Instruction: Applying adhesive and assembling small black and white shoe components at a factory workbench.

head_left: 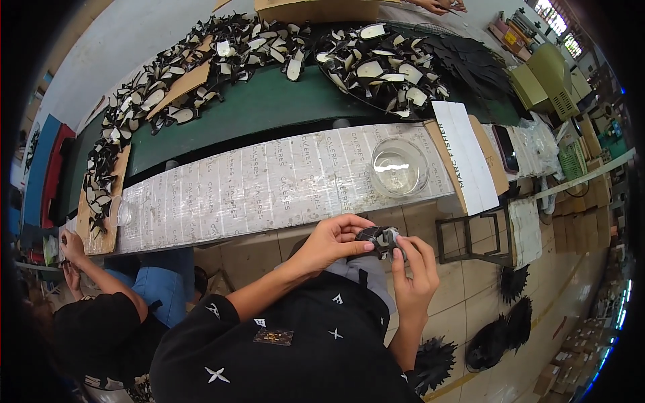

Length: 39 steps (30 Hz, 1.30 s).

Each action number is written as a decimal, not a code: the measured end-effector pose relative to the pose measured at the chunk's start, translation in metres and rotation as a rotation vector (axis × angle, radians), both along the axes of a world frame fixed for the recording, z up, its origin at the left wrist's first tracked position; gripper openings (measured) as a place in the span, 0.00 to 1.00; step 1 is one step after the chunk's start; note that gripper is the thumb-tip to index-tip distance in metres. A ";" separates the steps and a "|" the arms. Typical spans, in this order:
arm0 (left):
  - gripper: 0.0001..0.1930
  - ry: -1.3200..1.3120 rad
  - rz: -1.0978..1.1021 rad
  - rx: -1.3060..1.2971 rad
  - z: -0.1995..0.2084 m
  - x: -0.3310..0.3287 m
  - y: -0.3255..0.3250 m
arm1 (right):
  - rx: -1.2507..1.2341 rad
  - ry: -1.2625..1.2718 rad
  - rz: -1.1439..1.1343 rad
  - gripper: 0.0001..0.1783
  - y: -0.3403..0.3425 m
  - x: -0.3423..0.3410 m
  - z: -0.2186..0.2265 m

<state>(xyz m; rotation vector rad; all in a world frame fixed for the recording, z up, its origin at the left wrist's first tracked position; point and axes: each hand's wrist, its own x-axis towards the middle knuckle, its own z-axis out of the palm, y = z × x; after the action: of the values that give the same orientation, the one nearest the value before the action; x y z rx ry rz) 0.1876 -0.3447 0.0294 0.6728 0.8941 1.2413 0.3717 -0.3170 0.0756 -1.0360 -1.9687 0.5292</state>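
Close to my body, just off the front edge of the wrapped table, both hands hold up a small curved black shoe part [368,234]. My left hand [333,243] pinches its left side between thumb and fingers. On the other side, the fingers of my right hand [413,270] are closed at the part's right end, where a greyish patch shows; whether that patch is a separate thing I cannot tell. Similar black shoe parts with cream linings [269,48] lie heaped along the green surface, and more fill a round tray [393,70] farther back.
A clear round bowl [401,192] stands on the wrapped table [269,185], left of a white cardboard sheet [468,161] and a phone [505,149]. A co-worker [101,329] works at left. Below right are a metal frame [470,238] and black bundles [487,342].
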 end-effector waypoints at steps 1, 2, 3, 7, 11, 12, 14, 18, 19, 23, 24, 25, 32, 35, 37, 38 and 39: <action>0.20 0.008 0.002 0.001 -0.001 0.000 0.000 | 0.018 -0.017 -0.027 0.11 0.000 0.000 0.000; 0.20 0.009 0.001 0.001 0.000 0.000 0.000 | 0.018 -0.016 -0.029 0.11 0.000 0.000 -0.002; 0.20 0.017 0.000 0.002 0.000 0.000 0.000 | 0.025 -0.026 -0.059 0.11 0.001 0.001 -0.003; 0.20 0.027 -0.019 -0.014 0.000 -0.001 0.000 | 0.030 -0.046 -0.127 0.12 0.001 0.007 -0.003; 0.20 -0.101 -0.041 -0.073 0.000 -0.002 0.000 | -0.014 0.010 -0.159 0.12 -0.002 0.016 0.002; 0.19 -0.161 -0.050 -0.108 0.000 -0.002 0.000 | -0.113 0.109 -0.174 0.11 -0.005 0.018 0.002; 0.18 -0.220 -0.062 -0.145 0.000 -0.002 0.000 | -0.213 0.210 -0.193 0.11 -0.008 0.020 0.003; 0.18 -0.307 -0.074 -0.167 0.000 -0.001 0.001 | -0.289 0.335 -0.145 0.11 -0.014 0.017 0.011; 0.18 -0.317 -0.075 -0.166 0.001 -0.001 0.001 | -0.312 0.345 -0.127 0.10 -0.015 0.016 0.011; 0.18 -0.305 -0.072 -0.172 -0.001 0.002 0.002 | -0.340 0.349 -0.093 0.11 -0.016 0.010 0.008; 0.17 -0.298 -0.071 -0.174 0.000 0.002 0.002 | -0.347 0.326 -0.081 0.11 -0.016 0.009 0.009; 0.17 -0.291 -0.069 -0.176 0.000 0.003 0.003 | -0.353 0.302 -0.069 0.11 -0.016 0.007 0.009; 0.16 -0.279 -0.068 -0.172 0.000 0.004 0.005 | -0.340 0.217 -0.080 0.11 -0.015 0.007 0.009; 0.16 -0.285 -0.054 -0.188 -0.003 0.003 0.006 | -0.268 0.168 -0.149 0.11 -0.014 0.010 0.008; 0.16 -0.282 -0.039 -0.194 -0.006 0.002 0.007 | -0.249 0.166 -0.195 0.11 -0.012 0.012 0.008; 0.16 -0.282 -0.040 -0.193 -0.005 0.002 0.007 | -0.248 0.166 -0.195 0.11 -0.011 0.012 0.008; 0.15 -0.292 -0.041 -0.204 -0.004 0.002 0.008 | -0.236 0.166 -0.217 0.11 -0.010 0.013 0.008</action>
<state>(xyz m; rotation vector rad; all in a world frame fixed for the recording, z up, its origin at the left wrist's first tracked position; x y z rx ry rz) 0.1893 -0.3372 0.0255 0.3351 0.7470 1.1579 0.3850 -0.3274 0.0840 -1.2913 -1.6517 0.7145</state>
